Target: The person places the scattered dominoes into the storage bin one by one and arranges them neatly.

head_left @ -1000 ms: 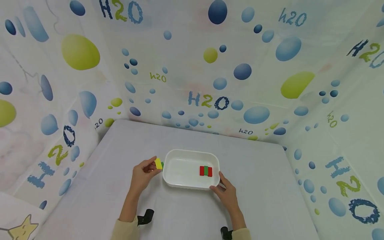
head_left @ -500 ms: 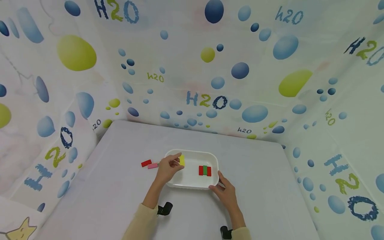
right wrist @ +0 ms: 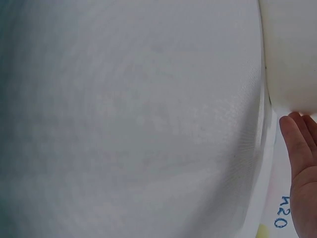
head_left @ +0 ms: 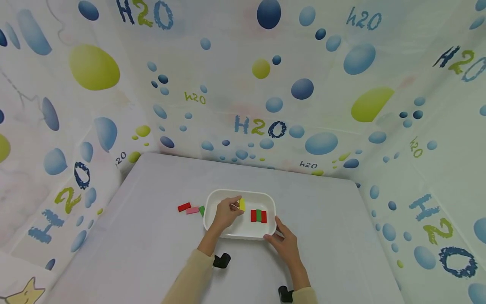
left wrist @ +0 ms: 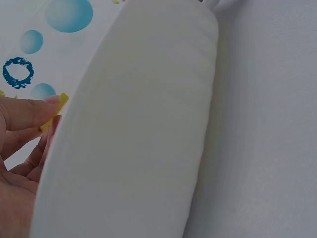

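My left hand (head_left: 225,213) pinches a small yellow block (head_left: 242,204) between thumb and fingertips, over the inside of a white tray (head_left: 247,231). In the left wrist view the same yellow block (left wrist: 63,101) shows at the fingertips, beyond the tray's pale outer wall (left wrist: 133,119). Just right of it, in the tray, a green block (head_left: 258,215) lies between two red blocks (head_left: 253,215). My right hand (head_left: 285,242) holds the tray's near right corner, thumb at the front rim and fingers along the side. In the right wrist view, its fingertips (right wrist: 290,126) meet the tray wall.
Left of the tray, a red block (head_left: 184,207), a pink block (head_left: 192,210) and a green block (head_left: 202,211) lie in a row on the white-covered table (head_left: 159,185). A patterned backdrop (head_left: 212,63) rises behind and at both sides.
My left hand has carried the yellow block rightward from beside the tray's left end to over its inside, uncovering the loose blocks. My right hand keeps its hold on the corner.
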A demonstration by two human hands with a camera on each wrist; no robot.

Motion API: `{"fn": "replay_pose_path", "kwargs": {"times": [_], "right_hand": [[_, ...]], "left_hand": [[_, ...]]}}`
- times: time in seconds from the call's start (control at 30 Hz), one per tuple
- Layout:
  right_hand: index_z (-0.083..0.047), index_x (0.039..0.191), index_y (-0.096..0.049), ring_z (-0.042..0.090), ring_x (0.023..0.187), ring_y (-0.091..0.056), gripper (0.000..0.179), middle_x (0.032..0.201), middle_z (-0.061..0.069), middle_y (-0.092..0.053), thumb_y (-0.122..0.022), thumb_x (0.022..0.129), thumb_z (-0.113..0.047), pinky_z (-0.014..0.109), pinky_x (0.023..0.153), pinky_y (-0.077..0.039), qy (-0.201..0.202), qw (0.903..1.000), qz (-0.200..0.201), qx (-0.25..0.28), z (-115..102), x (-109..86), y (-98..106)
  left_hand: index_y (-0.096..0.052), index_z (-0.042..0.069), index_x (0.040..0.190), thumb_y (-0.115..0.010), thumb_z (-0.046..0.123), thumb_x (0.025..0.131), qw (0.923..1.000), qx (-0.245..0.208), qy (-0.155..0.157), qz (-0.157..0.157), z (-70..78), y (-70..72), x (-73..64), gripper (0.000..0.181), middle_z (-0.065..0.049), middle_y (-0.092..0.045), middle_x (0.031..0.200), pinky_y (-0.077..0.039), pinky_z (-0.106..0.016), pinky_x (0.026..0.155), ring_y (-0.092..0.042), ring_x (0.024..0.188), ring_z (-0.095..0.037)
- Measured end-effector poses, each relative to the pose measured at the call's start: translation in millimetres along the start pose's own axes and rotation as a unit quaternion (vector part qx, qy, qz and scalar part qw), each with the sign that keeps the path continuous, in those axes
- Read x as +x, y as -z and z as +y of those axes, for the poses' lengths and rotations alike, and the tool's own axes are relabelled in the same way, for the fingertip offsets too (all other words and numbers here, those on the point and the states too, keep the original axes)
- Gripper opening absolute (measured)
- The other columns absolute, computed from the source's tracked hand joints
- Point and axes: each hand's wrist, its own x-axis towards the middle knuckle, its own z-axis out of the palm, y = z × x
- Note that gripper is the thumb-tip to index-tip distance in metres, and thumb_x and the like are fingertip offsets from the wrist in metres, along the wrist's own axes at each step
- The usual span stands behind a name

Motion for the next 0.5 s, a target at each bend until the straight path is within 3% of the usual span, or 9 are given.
{"fn": "replay_pose_path", "kwargs": {"times": [0.27, 0.5], "right_hand": [[-0.008, 0.146, -0.045, 0.033, 0.121, -0.059, 0.081, 0.141, 0.016, -0.054, -0.082, 0.078, -0.03, 0.037, 0.089, -0.054, -0.006, 0.9999, 0.002, -0.012, 0, 0.2, -1], [-0.009, 0.146, -0.046, 0.032, 0.121, -0.06, 0.08, 0.141, 0.014, -0.055, -0.082, 0.077, -0.027, 0.036, 0.088, -0.054, -0.008, 0.9999, 0.005, -0.01, 0, 0.2, -1]], "left_hand": [[-0.06, 0.0, 0.132, -0.07, -0.003, 0.082, 0.999, -0.001, 0.035, -0.027, -6.9, -14.3, 5.9, 0.051, -0.014, -0.063, 0.1, -0.055, -0.03, 0.076, -0.062, 0.087, -0.02], [-0.062, -0.005, 0.127, -0.069, -0.006, 0.078, 0.9974, 0.042, 0.011, -0.057, -13.2, -20.8, 9.5, 0.049, -0.016, -0.066, 0.094, -0.054, -0.031, 0.073, -0.061, 0.08, -0.019]]}}
